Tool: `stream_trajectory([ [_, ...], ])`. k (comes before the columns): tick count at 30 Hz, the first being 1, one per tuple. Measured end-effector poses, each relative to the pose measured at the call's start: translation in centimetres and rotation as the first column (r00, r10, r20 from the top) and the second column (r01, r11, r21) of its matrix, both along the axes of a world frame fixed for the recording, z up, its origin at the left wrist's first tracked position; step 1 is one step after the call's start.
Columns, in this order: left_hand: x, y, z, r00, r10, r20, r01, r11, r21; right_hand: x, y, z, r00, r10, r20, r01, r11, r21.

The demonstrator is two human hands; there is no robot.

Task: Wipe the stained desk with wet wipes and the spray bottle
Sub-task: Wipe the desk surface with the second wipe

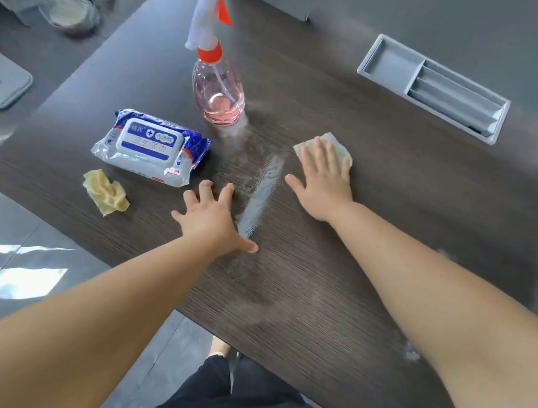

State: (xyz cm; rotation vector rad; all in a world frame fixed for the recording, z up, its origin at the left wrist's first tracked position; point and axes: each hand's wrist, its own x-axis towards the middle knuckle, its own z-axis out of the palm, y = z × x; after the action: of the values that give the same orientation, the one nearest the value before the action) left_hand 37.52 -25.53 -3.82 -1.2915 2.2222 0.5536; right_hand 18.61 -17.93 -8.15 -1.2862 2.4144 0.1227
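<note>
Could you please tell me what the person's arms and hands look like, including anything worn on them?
The left hand and right hand wear no gloves, and no rings, watch or bracelet show. The left arm and right arm are uncovered right to the frame's edge, with no sleeve in view.

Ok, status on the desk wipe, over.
Right hand flat on wipe, pressing it to desk. Left hand open, fingers spread beside streak. Streak not yet wiped. Bottle, pack, crumpled wipe sit clear.
</note>
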Motion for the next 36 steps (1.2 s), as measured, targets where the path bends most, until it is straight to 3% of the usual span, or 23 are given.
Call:
stream_trajectory([
  [2,0.0,-0.1,0.0,1.0,-0.007,0.004,0.007,1.0,-0.002,-0.5,-0.3,0.2,0.981,0.193,0.028,-0.192,0.981,-0.017],
  [3,-0.1,-0.2,0.0,1.0,-0.013,0.005,0.013,1.0,-0.002,-2.2,-0.6,0.2,0.978,0.207,0.029,-0.206,0.978,-0.036],
  [8,-0.7,-0.1,0.4,0.999,-0.021,0.037,0.02,1.0,0.015,-10.5,-4.3,0.3,0.979,-0.202,0.007,0.202,0.979,0.011],
  [10,-0.7,-0.3,0.5,0.998,-0.024,0.055,0.022,0.999,0.026,-9.1,-6.2,0.0,0.973,-0.227,-0.03,0.228,0.973,0.022],
  [15,-0.7,-0.3,0.4,0.998,-0.037,0.056,0.035,0.999,0.029,-8.9,-7.8,0.1,0.99,0.128,0.055,-0.125,0.99,-0.062],
  [21,-0.6,-0.4,0.1,0.997,-0.039,0.065,0.037,0.999,0.031,-11.8,-9.6,0.0,0.982,-0.185,-0.048,0.185,0.983,-0.007],
  [26,-0.7,-0.4,0.1,0.997,-0.035,0.063,0.034,0.999,0.027,-10.3,-11.0,0.5,0.987,0.12,0.105,-0.116,0.992,-0.043],
  [31,-0.6,-0.3,0.1,0.997,-0.04,0.065,0.039,0.999,0.018,-10.9,-11.1,0.4,0.992,-0.125,0.016,0.126,0.992,-0.009],
  [36,-0.4,-0.3,0.0,0.998,-0.037,0.054,0.037,0.999,0.01,-8.2,-10.3,0.1,0.983,0.178,0.053,-0.175,0.983,-0.057],
])
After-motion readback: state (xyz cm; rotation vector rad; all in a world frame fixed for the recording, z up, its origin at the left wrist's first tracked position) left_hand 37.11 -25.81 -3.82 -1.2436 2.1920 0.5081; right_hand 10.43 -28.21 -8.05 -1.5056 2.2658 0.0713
